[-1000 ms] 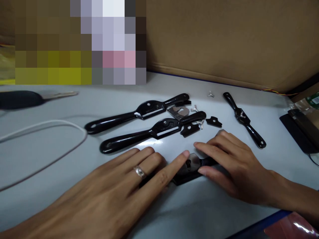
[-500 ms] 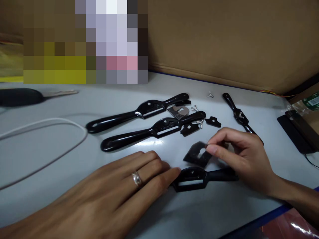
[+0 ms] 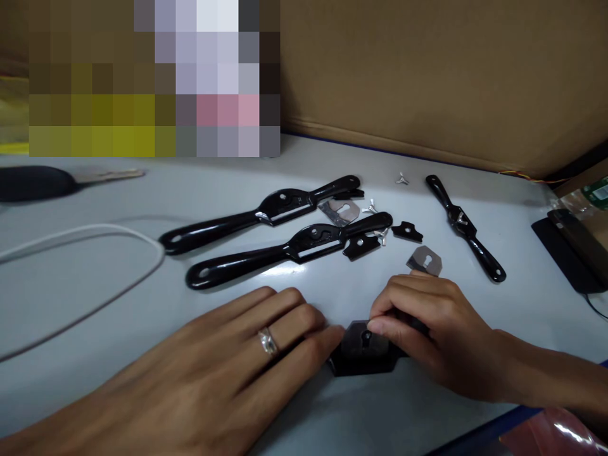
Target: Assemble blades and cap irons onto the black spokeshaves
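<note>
A black spokeshave body (image 3: 338, 367) lies on the table in front of me, its left handle hidden under my left hand (image 3: 270, 361), whose fingers are closed over it. In a thumb-and-finger pinch, my right hand (image 3: 437, 335) holds a grey spokeshave blade (image 3: 354, 339) flat against the middle of that body, with the slotted hole showing. Behind my right hand lies another blade (image 3: 418, 259). Two more spokeshave bodies (image 3: 285, 206) (image 3: 308, 240) lie farther off, among black cap irons (image 3: 363, 248) (image 3: 408, 232), a shiny blade (image 3: 337, 214) and small wing screws (image 3: 370, 207).
At the right lies a spokeshave (image 3: 484, 254) with a screw on its middle. A black-handled tool (image 3: 38, 183) and a white cable (image 3: 95, 228) are at the left. A dark flat object (image 3: 565, 253) is at the right edge, before a cardboard wall (image 3: 441, 76).
My right hand has brought the blade down and left onto the spokeshave body, uncovering another blade behind the hand. My left hand has stayed on the handle.
</note>
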A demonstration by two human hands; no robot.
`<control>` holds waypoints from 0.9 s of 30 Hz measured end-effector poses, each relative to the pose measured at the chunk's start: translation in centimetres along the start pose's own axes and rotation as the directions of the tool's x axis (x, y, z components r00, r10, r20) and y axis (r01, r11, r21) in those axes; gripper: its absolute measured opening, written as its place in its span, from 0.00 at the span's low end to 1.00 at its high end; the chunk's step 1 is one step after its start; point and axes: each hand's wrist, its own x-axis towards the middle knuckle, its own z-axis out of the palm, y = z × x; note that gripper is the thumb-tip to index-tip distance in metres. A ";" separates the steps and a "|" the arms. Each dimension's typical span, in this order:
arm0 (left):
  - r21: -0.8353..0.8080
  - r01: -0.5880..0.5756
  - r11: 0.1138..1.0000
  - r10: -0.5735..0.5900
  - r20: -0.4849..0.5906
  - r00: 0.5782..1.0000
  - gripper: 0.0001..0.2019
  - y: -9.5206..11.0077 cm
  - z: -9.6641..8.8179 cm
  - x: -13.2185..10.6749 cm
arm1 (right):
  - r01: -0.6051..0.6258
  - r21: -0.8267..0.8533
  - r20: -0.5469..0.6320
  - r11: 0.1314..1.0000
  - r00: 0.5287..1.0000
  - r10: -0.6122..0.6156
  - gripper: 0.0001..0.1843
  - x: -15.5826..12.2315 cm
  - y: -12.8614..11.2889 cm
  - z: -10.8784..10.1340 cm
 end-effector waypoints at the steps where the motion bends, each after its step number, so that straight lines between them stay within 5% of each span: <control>1: 0.007 0.013 1.000 -0.013 0.010 1.000 0.24 0.0 0.0 -0.1 | 0.002 -0.005 0.007 1.000 1.000 -0.002 0.15 0.0 0.0 0.0; 15: -0.045 -0.052 0.998 0.050 -0.047 0.998 0.31 0.2 -0.1 2.3 | 0.079 -0.101 -0.063 0.992 0.994 -0.085 0.14 0.3 0.4 -1.3; 18: 0.003 -0.097 0.995 0.097 -0.059 0.994 0.29 0.1 -0.8 3.8 | -0.049 -0.317 -0.196 0.947 0.981 -0.015 0.14 0.6 2.0 -3.5; 23: 0.082 -0.174 0.981 0.175 -0.004 0.985 0.26 0.0 -1.9 5.5 | -0.326 -0.457 -0.484 0.827 0.872 0.076 0.17 1.4 5.9 -8.0; 27: 0.074 -0.181 0.981 0.183 -0.014 0.983 0.27 0.0 -1.7 5.8 | -0.288 -0.483 -0.386 0.827 0.918 0.094 0.15 2.9 7.3 -8.7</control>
